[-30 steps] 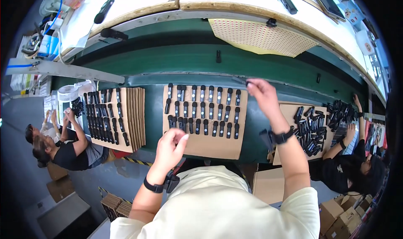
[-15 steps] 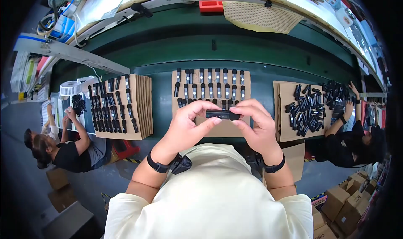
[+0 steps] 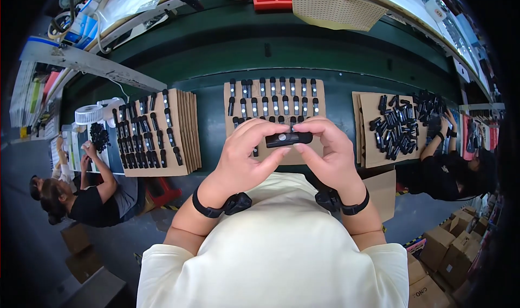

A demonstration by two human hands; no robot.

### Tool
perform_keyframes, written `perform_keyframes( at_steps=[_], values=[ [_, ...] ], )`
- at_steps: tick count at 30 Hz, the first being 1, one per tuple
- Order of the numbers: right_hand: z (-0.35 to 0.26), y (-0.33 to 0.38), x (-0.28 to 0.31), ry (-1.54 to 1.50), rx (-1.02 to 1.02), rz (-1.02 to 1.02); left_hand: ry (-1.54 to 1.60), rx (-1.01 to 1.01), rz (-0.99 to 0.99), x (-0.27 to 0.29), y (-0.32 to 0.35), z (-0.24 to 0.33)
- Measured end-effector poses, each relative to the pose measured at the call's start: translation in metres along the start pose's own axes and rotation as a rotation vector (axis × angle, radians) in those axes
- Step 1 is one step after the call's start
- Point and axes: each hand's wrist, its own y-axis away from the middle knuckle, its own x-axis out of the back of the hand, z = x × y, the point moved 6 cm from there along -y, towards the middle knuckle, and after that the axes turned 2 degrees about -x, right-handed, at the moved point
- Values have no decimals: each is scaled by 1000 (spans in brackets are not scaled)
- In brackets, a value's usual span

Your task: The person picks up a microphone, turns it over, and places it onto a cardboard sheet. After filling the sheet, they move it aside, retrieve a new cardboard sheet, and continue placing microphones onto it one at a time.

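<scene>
Between both hands, above the near part of the middle cardboard sheet (image 3: 303, 157), is a small black wireless lapel microphone (image 3: 279, 140) with a dark foam tip. It lies crosswise, tip to the right, its face with a round silver button showing. My left hand (image 3: 241, 154) pinches the body end between thumb and fingers. At the foam end, my right hand (image 3: 335, 159) grips with its fingers on top and its thumb underneath. Beyond them, rows of similar microphones (image 3: 274, 103) lie on the sheet; my hands hide part of the nearest row.
At left, a stack of cardboard sheets (image 3: 187, 118) bears more microphones in rows. To the right, a heap of microphones (image 3: 395, 132) covers another sheet beside a co-worker (image 3: 460, 172). Two people (image 3: 81, 200) sit at far left. A red tray (image 3: 272, 0) is on the far side.
The microphone has been turned over lengthwise: its narrow side faced up before, and now its face with the silver button shows. Both hands keep hold of it. The view has shifted slightly.
</scene>
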Motion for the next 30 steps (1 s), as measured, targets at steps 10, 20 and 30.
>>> perform_keyframes(
  at_steps=[10, 20, 30],
  values=[
    [-8, 0, -6, 124, 141, -11, -43, -121, 15, 4, 1, -1],
    [48, -7, -15, -515, -318, -153, 28, -67, 22, 10, 1, 7],
    [83, -15, -19, -844, -415, -137, -72, -24, -15, 21, 15, -17]
  ],
)
